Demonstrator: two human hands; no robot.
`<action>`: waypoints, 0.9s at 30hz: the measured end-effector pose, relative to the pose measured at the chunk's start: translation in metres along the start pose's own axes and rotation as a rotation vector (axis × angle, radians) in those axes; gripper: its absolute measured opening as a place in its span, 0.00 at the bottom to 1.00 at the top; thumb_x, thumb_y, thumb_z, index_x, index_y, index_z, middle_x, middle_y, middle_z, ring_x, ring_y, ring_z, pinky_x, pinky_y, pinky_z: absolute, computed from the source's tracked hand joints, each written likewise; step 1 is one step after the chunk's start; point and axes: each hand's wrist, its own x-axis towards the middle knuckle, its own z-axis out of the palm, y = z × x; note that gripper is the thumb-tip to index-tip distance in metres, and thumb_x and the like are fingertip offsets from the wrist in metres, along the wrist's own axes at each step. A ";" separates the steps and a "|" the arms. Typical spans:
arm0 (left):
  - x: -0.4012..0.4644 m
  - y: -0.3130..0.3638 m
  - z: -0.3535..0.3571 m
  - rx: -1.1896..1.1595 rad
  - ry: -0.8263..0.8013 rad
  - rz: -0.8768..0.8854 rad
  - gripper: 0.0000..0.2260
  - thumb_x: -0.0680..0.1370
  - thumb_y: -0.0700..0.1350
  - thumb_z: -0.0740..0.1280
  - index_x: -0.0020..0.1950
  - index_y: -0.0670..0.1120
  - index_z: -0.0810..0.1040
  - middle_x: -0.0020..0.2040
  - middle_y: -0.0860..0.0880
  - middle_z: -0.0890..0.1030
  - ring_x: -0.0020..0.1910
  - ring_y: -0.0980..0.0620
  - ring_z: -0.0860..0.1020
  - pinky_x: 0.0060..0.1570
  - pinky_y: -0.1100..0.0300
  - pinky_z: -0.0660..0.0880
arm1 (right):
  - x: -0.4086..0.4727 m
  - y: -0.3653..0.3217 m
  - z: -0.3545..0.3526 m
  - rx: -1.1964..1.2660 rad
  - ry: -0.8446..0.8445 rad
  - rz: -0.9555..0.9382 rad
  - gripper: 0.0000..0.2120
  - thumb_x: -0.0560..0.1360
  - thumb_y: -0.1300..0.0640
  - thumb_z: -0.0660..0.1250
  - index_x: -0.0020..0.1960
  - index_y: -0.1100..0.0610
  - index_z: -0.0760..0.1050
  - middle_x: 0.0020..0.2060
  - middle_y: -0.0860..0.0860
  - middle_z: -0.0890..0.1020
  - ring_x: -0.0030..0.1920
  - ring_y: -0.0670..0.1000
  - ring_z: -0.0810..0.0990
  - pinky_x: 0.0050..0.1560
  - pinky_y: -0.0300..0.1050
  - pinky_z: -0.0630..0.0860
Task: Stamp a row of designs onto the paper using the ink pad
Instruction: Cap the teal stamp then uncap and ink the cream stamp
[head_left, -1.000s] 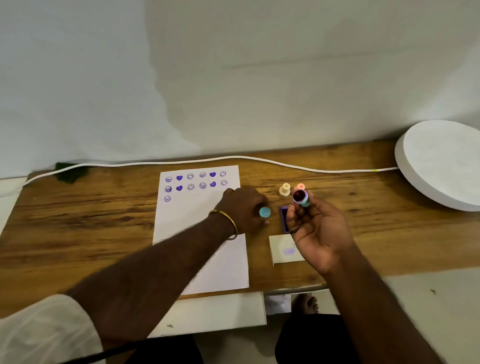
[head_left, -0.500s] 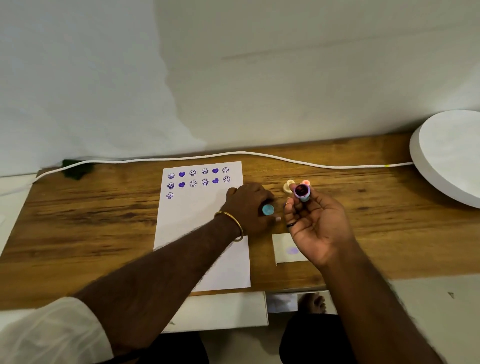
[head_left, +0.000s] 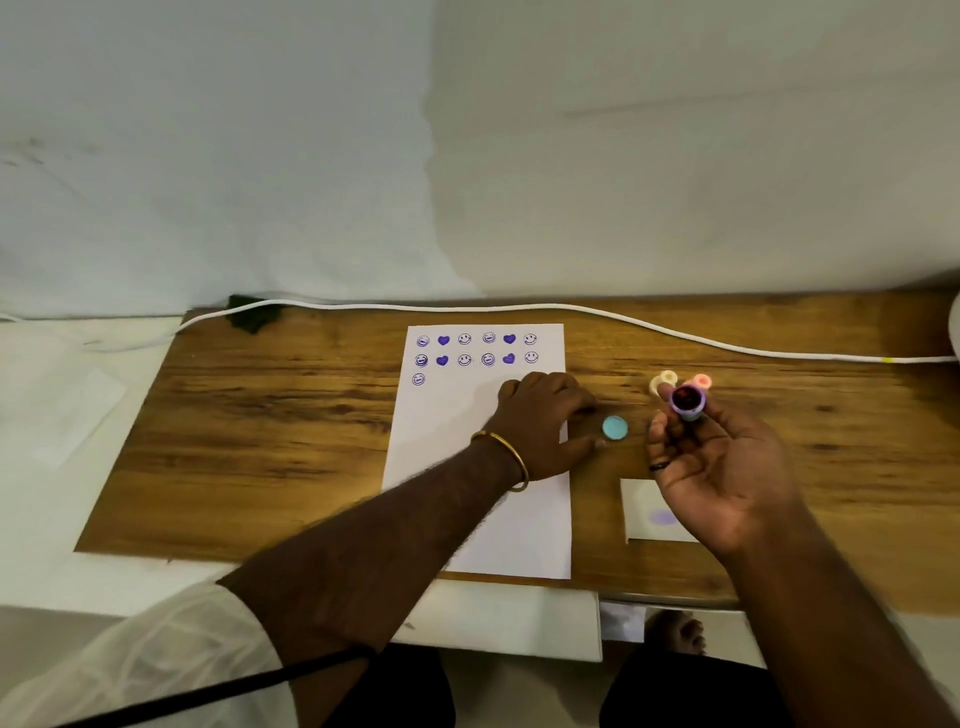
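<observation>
Because the third row on the paper (head_left: 483, 457) held only one face at its left end, I lifted a stamp (head_left: 687, 402) in my right hand (head_left: 719, 467), fingers curled round its barrel, inked face turned up toward me, probably to check the design. My left hand (head_left: 545, 423) rested on the paper's right edge, likely to steady it, fingers loose beside a blue stamp (head_left: 615, 427). Right of the paper, I couldn't see the ink pad itself.
</observation>
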 end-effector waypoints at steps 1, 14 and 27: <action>-0.001 -0.003 0.000 0.007 -0.008 0.003 0.25 0.74 0.63 0.65 0.65 0.50 0.74 0.65 0.48 0.74 0.64 0.47 0.70 0.62 0.47 0.65 | 0.000 0.002 0.001 -0.009 -0.003 0.001 0.12 0.78 0.57 0.64 0.57 0.62 0.79 0.52 0.57 0.83 0.43 0.49 0.79 0.43 0.40 0.78; 0.010 0.002 0.001 0.013 -0.057 0.024 0.26 0.72 0.62 0.69 0.65 0.50 0.73 0.65 0.47 0.74 0.64 0.45 0.70 0.63 0.46 0.66 | 0.014 0.018 0.006 -0.058 0.014 0.001 0.11 0.77 0.55 0.65 0.55 0.60 0.80 0.44 0.55 0.85 0.42 0.49 0.82 0.42 0.40 0.79; 0.015 0.002 0.009 -0.002 0.002 0.053 0.23 0.74 0.59 0.67 0.66 0.52 0.74 0.63 0.49 0.74 0.63 0.46 0.70 0.62 0.48 0.63 | 0.029 0.011 -0.012 -0.893 0.252 -0.456 0.14 0.71 0.54 0.75 0.56 0.54 0.81 0.43 0.51 0.86 0.42 0.49 0.83 0.35 0.41 0.77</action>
